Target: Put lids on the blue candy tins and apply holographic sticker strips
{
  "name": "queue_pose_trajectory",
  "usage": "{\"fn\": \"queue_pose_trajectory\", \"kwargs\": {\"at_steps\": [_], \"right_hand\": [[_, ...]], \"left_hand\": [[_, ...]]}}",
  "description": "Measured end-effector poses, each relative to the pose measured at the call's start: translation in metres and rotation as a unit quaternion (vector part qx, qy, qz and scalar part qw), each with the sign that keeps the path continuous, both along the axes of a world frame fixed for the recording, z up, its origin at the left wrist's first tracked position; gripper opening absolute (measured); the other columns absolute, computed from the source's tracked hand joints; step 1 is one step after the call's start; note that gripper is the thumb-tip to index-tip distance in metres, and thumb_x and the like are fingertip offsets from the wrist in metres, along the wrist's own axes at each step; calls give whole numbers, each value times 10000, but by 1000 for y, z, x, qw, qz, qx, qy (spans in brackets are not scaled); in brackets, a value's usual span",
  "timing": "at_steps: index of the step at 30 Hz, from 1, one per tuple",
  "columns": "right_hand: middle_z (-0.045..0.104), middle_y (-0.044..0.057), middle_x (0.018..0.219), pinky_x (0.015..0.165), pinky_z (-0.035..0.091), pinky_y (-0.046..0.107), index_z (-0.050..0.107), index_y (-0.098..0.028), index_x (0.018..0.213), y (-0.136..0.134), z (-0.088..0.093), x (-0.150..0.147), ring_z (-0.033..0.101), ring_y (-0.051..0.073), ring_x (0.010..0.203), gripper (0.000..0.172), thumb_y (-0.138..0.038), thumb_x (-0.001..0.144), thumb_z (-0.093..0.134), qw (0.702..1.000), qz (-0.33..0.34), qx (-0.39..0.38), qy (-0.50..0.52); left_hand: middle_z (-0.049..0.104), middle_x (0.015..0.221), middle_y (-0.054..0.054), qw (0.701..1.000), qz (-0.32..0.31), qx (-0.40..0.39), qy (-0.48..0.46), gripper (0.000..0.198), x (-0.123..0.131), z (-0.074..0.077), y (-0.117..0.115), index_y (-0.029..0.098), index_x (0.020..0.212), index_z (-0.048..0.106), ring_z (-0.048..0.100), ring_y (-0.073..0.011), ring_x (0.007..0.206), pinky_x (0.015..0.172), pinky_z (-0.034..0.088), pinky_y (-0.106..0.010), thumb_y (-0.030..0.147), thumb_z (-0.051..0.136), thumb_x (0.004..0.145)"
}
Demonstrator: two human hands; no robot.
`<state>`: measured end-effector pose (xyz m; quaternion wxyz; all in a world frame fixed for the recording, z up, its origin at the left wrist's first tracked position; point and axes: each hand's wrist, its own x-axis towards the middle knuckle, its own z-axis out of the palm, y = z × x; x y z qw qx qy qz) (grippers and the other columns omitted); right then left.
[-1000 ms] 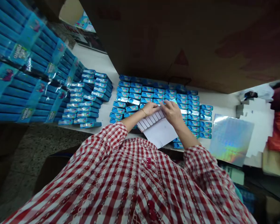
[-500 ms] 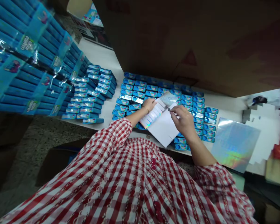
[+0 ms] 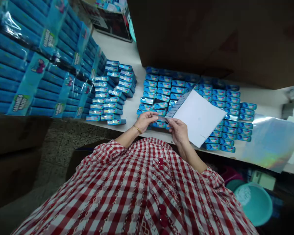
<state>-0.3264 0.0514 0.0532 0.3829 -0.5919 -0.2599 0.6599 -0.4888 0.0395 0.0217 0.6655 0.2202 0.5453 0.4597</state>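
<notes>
**Pinched at one corner**

In the head view, the left hand [image 3: 147, 121] and right hand [image 3: 178, 131], fingers partly closed, hold the near corner of a white sheet [image 3: 198, 117], just above rows of blue tins [image 3: 156, 88] on the table [image 3: 117, 55].

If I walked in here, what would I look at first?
You'd probably spot the rows of small blue boxes on the white table first, with big plastic-wrapped blue packs piled at the left. In the middle, the left hand and right hand hold a white sheet above the boxes. A shiny rainbow holographic sheet lies at the right.
</notes>
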Motion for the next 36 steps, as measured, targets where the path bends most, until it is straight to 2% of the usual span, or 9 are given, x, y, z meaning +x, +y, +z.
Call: {"fn": "queue_pose_trajectory", "kwargs": {"at_steps": [6, 11, 17, 21, 26, 28, 30, 33, 36], "right_hand": [[626, -6, 612, 472, 363, 225, 677, -160, 704, -38, -50, -70, 503, 101, 532, 276, -410, 595, 713, 996, 0, 22, -91], [656, 16, 657, 643, 454, 285, 671, -163, 678, -49, -85, -97, 556, 142, 631, 256, -414, 624, 671, 980, 21, 60, -189], [633, 21, 629, 627, 440, 283, 676, -165, 704, -59, -98, -101, 530, 145, 584, 228, -384, 679, 614, 955, 60, 78, -282], [635, 32, 673, 661, 434, 288, 676, -175, 719, -61, -101, -101, 549, 159, 621, 226, -373, 734, 567, 917, 103, 98, -372], [636, 41, 731, 646, 397, 277, 664, -173, 917, -58, -96, -95, 563, 179, 680, 247, -352, 820, 524, 829, 228, 110, -499], [649, 67, 813, 651, 383, 274, 647, -175, 1028, -59, -91, -89, 571, 187, 735, 278, -313, 877, 458, 772, 297, 150, -542], [649, 96, 906, 669, 374, 280, 636, -194, 1107, -63, -87, -82, 570, 193, 788, 318, -237, 906, 394, 696, 391, 218, -561], [639, 114, 926, 664, 366, 298, 594, -208, 1214, -67, -77, -72, 555, 196, 768, 395, -142, 886, 385, 590, 506, 271, -567], [635, 110, 917, 667, 374, 306, 589, -202, 1228, -53, -55, -59, 540, 187, 746, 390, -161, 897, 385, 561, 521, 308, -564]], "left_hand": [[602, 613, 35, 992, 53, -5, 117, 359, -60, -37, -43, 124, 946, 632, 542, -82, 568, 590, 419, -215, 275, 717, 632], [640, 628, 18, 967, 62, 13, 245, 329, -83, -72, -59, 131, 990, 619, 570, -109, 607, 643, 437, -235, 219, 670, 677], [660, 657, 13, 953, 19, 24, 301, 335, -87, -90, -64, 136, 1043, 613, 561, -109, 589, 632, 437, -234, 217, 639, 719], [661, 663, 7, 954, 2, 36, 299, 338, -85, -102, -63, 144, 1046, 616, 599, -131, 643, 691, 456, -250, 227, 648, 720], [641, 679, -3, 957, 17, 14, 290, 285, -80, -123, -61, 148, 960, 631, 609, -141, 659, 689, 469, -256, 184, 663, 680], [620, 659, 6, 957, 29, -13, 287, 240, -80, -128, -61, 151, 903, 631, 596, -131, 628, 663, 469, -249, 164, 659, 666], [611, 657, 9, 954, 53, -27, 295, 200, -82, -127, -59, 154, 879, 627, 583, -121, 608, 654, 470, -246, 153, 635, 679], [630, 718, -9, 940, 105, 1, 325, 186, -85, -112, -50, 156, 914, 622, 579, -116, 624, 667, 477, -244, 169, 592, 732], [664, 832, -39, 932, 105, 89, 337, 210, -77, -84, -24, 162, 978, 623, 608, -131, 733, 723, 482, -247, 252, 567, 797]]}}
